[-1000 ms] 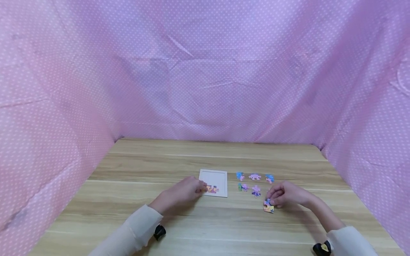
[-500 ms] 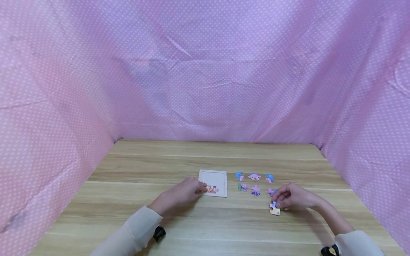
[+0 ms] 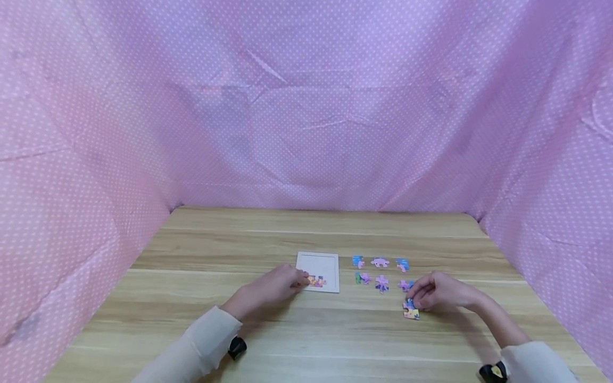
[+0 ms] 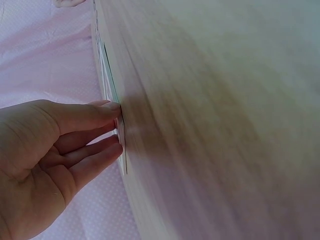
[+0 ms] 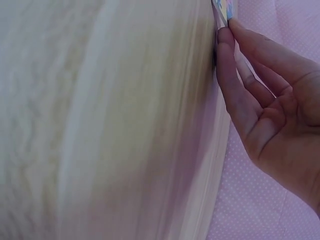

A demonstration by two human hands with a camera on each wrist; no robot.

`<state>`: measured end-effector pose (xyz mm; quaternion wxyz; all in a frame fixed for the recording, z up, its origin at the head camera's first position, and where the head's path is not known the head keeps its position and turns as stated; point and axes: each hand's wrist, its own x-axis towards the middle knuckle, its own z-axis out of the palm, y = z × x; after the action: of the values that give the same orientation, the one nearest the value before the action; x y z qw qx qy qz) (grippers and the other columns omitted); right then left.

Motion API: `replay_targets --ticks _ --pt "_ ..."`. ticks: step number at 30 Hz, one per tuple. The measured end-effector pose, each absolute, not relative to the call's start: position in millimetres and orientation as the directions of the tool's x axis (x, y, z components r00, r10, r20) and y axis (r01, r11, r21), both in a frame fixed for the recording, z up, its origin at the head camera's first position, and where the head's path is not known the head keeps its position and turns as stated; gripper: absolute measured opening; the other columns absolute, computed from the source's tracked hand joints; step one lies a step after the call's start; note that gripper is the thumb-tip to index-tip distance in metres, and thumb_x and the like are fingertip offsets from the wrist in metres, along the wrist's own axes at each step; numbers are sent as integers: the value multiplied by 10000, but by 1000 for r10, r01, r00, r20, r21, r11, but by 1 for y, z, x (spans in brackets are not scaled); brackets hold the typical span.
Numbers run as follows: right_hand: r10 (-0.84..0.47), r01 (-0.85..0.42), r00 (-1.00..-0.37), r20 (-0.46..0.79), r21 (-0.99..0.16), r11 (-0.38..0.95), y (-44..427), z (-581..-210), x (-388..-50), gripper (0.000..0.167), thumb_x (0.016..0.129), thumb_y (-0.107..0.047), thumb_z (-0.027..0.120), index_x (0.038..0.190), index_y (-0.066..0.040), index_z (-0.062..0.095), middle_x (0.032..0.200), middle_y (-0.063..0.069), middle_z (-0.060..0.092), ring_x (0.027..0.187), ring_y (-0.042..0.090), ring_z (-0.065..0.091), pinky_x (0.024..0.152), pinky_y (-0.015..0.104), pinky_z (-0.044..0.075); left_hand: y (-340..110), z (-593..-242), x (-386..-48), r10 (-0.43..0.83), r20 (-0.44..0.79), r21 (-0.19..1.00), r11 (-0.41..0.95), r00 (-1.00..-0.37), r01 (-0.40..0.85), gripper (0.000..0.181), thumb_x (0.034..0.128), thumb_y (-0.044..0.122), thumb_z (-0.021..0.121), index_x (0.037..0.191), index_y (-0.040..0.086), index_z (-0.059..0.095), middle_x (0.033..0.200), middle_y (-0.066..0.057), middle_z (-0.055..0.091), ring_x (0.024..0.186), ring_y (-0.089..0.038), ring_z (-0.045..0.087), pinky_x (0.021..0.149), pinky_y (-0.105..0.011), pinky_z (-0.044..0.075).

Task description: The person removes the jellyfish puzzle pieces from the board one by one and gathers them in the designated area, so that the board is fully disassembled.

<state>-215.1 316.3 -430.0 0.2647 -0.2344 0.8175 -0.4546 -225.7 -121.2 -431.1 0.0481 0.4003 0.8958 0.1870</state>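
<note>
In the head view, my left hand (image 3: 282,282) holds the lower left corner of a white puzzle tray (image 3: 332,271). The left wrist view shows thumb and fingertips (image 4: 115,109) at the thin edge of the tray (image 4: 107,70). A few orange and pink puzzle pieces (image 3: 317,281) lie in its lower left part, partly hidden by the fingers. To the right, my right hand (image 3: 438,291) pinches a yellow, blue and pink puzzle piece (image 3: 411,311) close to the tabletop. Whether this is one piece or two overlapping ones, I cannot tell.
Several loose pieces lie in two rows between tray and right hand: a blue corner (image 3: 357,261), a pink one (image 3: 380,262), another blue one (image 3: 402,264), and a purple one (image 3: 381,283) below. Pink dotted cloth (image 3: 316,133) walls the wooden table (image 3: 239,250) behind and beside.
My right hand has slid slightly right with the yellow piece, uncovering a pink and blue piece above it. The left hand has stayed on the tray.
</note>
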Motion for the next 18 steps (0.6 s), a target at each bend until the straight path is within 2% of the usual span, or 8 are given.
replay_targets --ticks 3,13,16,18 --pt "-628 -158 -750 -208 -865 476 315 -431 -216 219 893 -1 719 1063 135 694 935 202 735 815 69 680 699 221 577 -122 -430 -225 745 75 395 589 -663 705 212 994 34 627 807 107 696 754 20 547 684 -51 378 643 -193 368" --pt "-646 -217 -746 -163 -857 467 315 -431 -217 207 898 -3 709 1050 136 697 929 198 745 820 35 673 705 205 567 -122 -430 -223 748 95 369 587 -657 721 248 983 28 636 748 102 663 713 79 407 673 -56 333 635 -201 326" --pt "-635 -191 -752 -180 -862 470 315 -429 -217 221 933 -15 676 1080 150 680 960 205 744 821 41 678 702 224 578 -122 -430 -224 749 95 370 585 -655 722 254 986 31 635 742 95 659 712 78 395 669 -54 325 630 -199 318" --pt "-624 -162 -757 -195 -869 468 314 -428 -217 245 956 -28 654 1108 164 662 969 205 746 825 60 689 707 247 590 -122 -431 -224 751 93 371 583 -653 723 240 989 30 632 761 90 676 714 57 447 674 -58 345 631 -202 339"
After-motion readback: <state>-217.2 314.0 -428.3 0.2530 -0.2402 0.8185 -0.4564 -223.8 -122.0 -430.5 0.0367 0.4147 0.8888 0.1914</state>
